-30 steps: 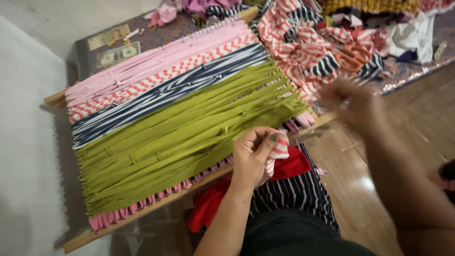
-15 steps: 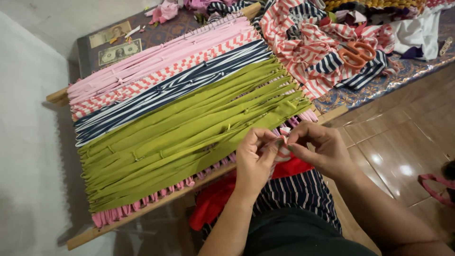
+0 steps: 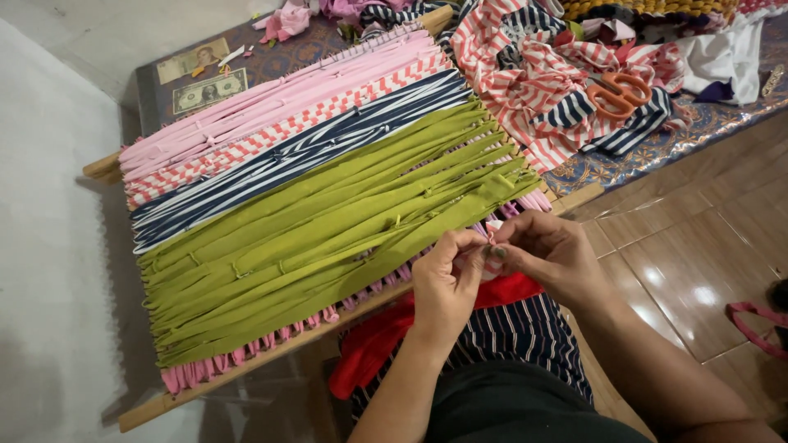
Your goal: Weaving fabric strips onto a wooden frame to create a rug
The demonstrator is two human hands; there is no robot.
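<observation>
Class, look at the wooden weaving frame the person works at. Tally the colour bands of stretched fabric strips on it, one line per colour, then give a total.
Plain pink fabric-strip band: 1
Red-and-white checked fabric-strip band: 1
Navy-and-white striped fabric-strip band: 1
Olive-green fabric-strip band: 1
Total: 4 bands on the wooden weaving frame

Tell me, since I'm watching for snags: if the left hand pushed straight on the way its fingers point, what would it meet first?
Probably the right hand: the left hand points up and right into the small fabric strip both pinch. Beyond lies the loom's green strips, though depth is unclear.
</observation>
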